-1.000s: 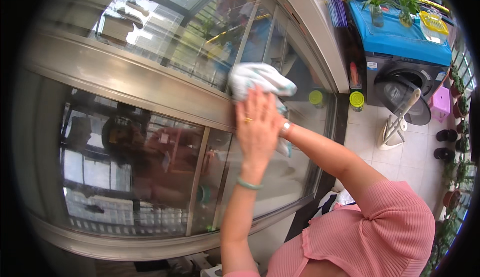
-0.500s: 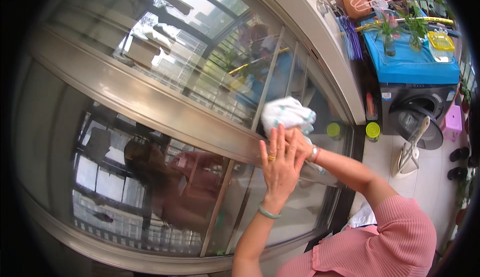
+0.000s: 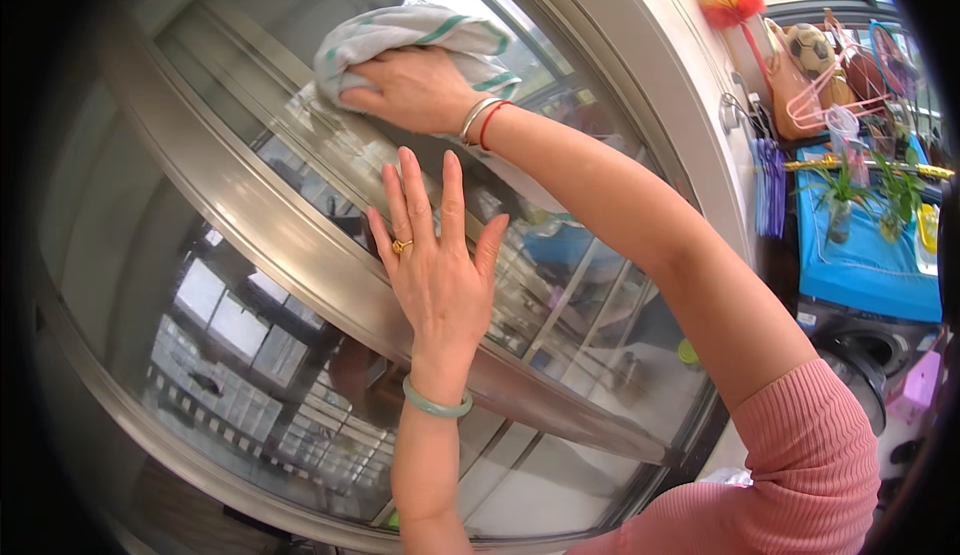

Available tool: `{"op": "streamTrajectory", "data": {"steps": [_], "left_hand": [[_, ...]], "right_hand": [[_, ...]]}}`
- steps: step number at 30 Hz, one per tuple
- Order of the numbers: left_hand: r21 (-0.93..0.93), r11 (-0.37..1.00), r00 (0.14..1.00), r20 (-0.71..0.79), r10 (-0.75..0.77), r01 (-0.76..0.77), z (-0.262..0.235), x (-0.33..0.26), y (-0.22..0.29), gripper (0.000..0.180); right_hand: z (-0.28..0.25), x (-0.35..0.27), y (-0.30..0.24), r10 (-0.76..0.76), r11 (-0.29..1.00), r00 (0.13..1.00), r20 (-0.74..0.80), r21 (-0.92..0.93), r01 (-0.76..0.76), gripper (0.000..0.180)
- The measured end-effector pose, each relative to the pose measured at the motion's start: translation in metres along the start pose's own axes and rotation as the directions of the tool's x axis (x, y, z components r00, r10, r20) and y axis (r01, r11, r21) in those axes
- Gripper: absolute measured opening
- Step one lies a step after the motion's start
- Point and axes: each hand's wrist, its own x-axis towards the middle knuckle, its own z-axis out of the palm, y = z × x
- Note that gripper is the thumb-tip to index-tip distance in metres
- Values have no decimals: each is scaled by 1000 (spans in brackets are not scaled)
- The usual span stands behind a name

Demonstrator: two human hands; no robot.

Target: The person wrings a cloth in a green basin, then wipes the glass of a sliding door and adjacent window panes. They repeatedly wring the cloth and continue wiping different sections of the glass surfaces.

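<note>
A white cloth with green stripes (image 3: 410,37) is bunched against the upper glass pane (image 3: 560,245) of a sliding door. My right hand (image 3: 420,93), wearing a silver bangle and a red string, presses and grips this cloth; its fingertips are partly hidden in the folds. Lower down, my left hand (image 3: 440,275) is spread flat with fingers apart near the door's metal frame rail (image 3: 300,290). It holds nothing; a gold ring and a jade bangle are on it. Whether its palm touches the door cannot be made out.
Reflections fill the lower glass pane (image 3: 230,375). To the right, a blue cover (image 3: 870,275) lies over a front-loading washing machine (image 3: 870,345), with plants in glass jars (image 3: 840,220) on top. Purple hangers (image 3: 768,190) and a red-yellow duster (image 3: 730,3) hang by the wall.
My right hand and the cloth have moved up and left across the glass. My left hand, which overlapped the right, is now apart from it and further left. The view has shifted.
</note>
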Motion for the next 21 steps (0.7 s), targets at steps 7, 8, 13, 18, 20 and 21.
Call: {"op": "streamTrajectory", "data": {"steps": [7,8,13,18,20,21], "left_hand": [[-29,1000,988,155,7,-2,20,-39,26,66],[-66,998,983,185,18,-6,22,-52,34,66],[-202,978,934,338,114,-47,39,-87,66,67],[-196,977,926,347,146,-81,52,-75,62,65],[-193,978,950,283,133,-80,46,-56,57,64],[-188,979,954,271,127,-77,41,-44,56,65]], "right_hand": [[-18,-136,1,182,983,981,64,-7,-182,32],[-32,-175,-8,233,971,960,156,10,-237,34],[-68,-382,-47,239,951,856,458,67,-301,32],[-72,-324,-37,268,934,669,693,-16,-357,52],[-57,-269,-16,181,972,796,578,17,-233,48],[-40,-243,0,13,1000,957,289,13,-18,45]]}}
